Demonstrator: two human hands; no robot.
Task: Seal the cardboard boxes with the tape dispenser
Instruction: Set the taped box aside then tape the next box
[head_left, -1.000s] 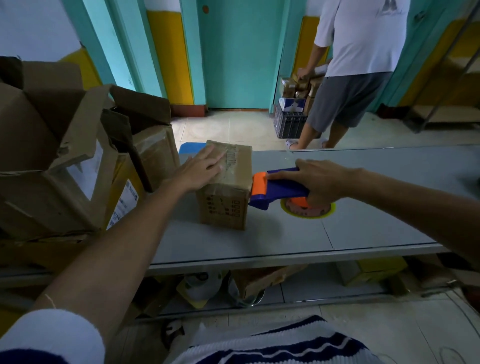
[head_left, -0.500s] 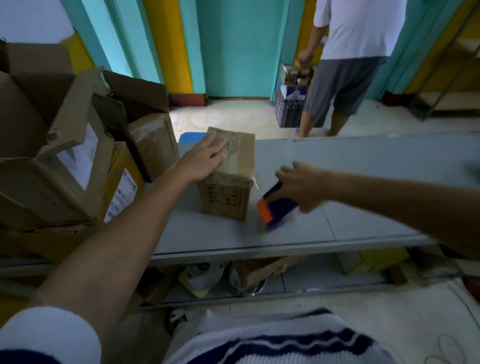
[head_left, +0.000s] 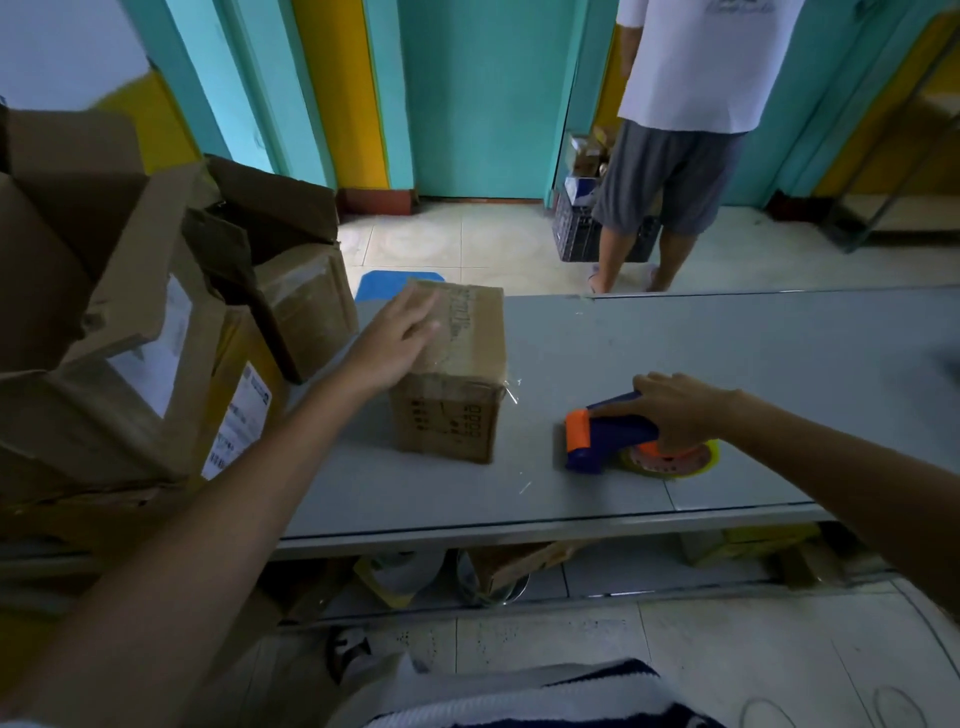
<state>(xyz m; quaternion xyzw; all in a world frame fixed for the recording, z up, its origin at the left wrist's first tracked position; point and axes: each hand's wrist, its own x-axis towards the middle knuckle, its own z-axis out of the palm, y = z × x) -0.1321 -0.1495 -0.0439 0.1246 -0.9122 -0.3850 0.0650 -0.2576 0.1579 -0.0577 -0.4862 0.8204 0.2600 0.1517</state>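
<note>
Left grip (head_left: 400, 338), fingers flat, atop cardboard box (head_left: 457, 415); right grip (head_left: 680, 410) clamped on tape dispenser (head_left: 608, 436), on counter (head_left: 727, 343) beneath. Prob. strip done; next: smooth tape (head_left: 509, 385), swap box.

Holds the left arm stretched forward from the lower left, forearm bare, wrist almost straight. Lays the left hand (head_left: 400, 338) palm-down on top of the cardboard box (head_left: 457, 415), fingers straight and close together. Holds the right arm in from the right edge, forearm bare, elbow out of view. Curls the right hand (head_left: 675, 410), knuckles up, round the handle of the tape dispenser (head_left: 608, 434), well apart from the left.
</note>
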